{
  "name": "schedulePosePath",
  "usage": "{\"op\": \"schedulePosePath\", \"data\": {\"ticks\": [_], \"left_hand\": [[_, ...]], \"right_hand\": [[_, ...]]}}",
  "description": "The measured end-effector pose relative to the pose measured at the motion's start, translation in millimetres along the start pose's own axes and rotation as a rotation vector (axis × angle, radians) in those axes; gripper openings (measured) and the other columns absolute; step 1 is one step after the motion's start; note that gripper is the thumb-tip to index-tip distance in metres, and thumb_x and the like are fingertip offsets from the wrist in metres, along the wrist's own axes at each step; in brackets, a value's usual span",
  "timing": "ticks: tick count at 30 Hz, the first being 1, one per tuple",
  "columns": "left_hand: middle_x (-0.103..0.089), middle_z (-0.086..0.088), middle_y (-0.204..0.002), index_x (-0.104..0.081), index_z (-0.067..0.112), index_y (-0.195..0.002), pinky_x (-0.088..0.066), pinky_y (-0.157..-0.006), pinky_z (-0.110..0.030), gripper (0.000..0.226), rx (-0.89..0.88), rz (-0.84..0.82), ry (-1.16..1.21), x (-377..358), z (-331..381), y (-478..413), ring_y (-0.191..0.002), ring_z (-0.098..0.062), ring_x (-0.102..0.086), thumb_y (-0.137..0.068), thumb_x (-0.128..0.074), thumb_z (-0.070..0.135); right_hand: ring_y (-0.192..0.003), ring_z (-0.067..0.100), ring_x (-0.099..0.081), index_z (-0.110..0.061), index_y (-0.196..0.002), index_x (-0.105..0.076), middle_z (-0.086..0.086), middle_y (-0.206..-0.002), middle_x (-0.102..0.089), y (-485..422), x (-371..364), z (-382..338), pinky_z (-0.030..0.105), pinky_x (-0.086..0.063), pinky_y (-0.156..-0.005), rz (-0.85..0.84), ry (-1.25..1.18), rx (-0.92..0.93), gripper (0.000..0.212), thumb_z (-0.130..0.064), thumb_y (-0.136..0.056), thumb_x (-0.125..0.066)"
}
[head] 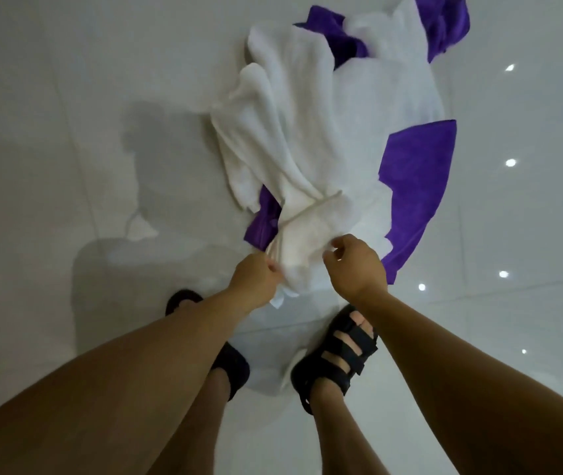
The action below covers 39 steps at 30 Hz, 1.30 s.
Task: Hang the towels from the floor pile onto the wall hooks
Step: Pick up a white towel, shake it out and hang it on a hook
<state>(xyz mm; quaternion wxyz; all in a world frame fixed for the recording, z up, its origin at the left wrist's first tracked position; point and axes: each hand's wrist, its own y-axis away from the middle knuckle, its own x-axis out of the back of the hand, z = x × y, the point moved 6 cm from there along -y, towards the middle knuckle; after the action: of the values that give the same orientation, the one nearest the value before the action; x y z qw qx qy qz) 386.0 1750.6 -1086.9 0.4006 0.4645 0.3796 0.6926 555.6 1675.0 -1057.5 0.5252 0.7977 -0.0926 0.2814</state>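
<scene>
A: Progress?
B: Early, judged. On the tiled floor point(67, 138), the pile point(352, 97) of white and purple towels is heaped beyond the feet. No wall hooks are shown.
A: Hands?
B: One white towel point(302, 231) is bunched at its near end, gripped by the left hand point(256, 279) and pinched by the right hand point(355, 269). Lifting and hanging are left.
</scene>
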Motion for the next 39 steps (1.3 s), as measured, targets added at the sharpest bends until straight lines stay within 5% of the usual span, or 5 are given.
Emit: {"op": "schedulePosePath", "data": {"ticks": [5,9,14,26,39], "left_hand": [[-0.060,-0.009,-0.106,-0.058,0.003,-0.115,-0.040,-0.078,-0.025,0.026,0.085,0.040,0.134,-28,-24,-26,-0.101,-0.026,-0.057,-0.094,-0.054,0.017],[-0.056,-0.005,-0.075,-0.055,0.006,-0.077,-0.037,-0.058,-0.025,0.018,0.104,0.055,0.167,-40,-31,-41,-0.082,-0.026,-0.057,-0.090,-0.057,0.018],[-0.059,-0.003,-0.089,-0.063,0.007,-0.099,-0.040,-0.071,-0.026,0.015,0.146,0.129,0.241,-35,-32,-46,-0.083,-0.021,-0.054,-0.089,-0.056,0.015],[-0.065,-0.005,-0.088,-0.063,0.006,-0.106,-0.045,-0.060,-0.025,0.025,0.213,-0.005,0.636,-39,-20,-27,-0.079,-0.020,-0.062,-0.085,-0.063,0.019],[-0.053,-0.007,-0.077,-0.061,0.003,-0.093,-0.044,-0.063,-0.030,0.017,-0.044,0.044,0.596,63,101,144,-0.068,-0.018,-0.050,-0.090,-0.055,0.019]], "right_hand": [[-0.097,0.015,-0.061,-0.020,-0.118,-0.060,-0.003,-0.111,-0.066,-16,-25,4,0.025,-0.047,-0.083,0.042,-0.081,0.008,0.026,-0.032,-0.098,-0.049],[-0.089,0.013,-0.058,-0.020,-0.113,-0.060,-0.004,-0.104,-0.064,-27,-34,7,0.024,-0.045,-0.079,0.053,-0.107,0.021,0.021,-0.029,-0.098,-0.051],[-0.091,0.016,-0.060,-0.019,-0.111,-0.061,-0.003,-0.103,-0.064,-26,-32,9,0.029,-0.050,-0.082,0.058,-0.121,0.028,0.020,-0.029,-0.097,-0.051],[-0.095,0.016,-0.064,-0.018,-0.119,-0.059,-0.003,-0.112,-0.065,-11,-14,-6,0.032,-0.054,-0.087,0.109,-0.158,0.076,0.027,-0.030,-0.095,-0.054],[-0.094,0.011,-0.062,-0.020,-0.121,-0.059,-0.004,-0.112,-0.066,126,89,-44,0.029,-0.052,-0.086,0.188,-0.225,0.096,0.030,-0.029,-0.093,-0.053]]}}
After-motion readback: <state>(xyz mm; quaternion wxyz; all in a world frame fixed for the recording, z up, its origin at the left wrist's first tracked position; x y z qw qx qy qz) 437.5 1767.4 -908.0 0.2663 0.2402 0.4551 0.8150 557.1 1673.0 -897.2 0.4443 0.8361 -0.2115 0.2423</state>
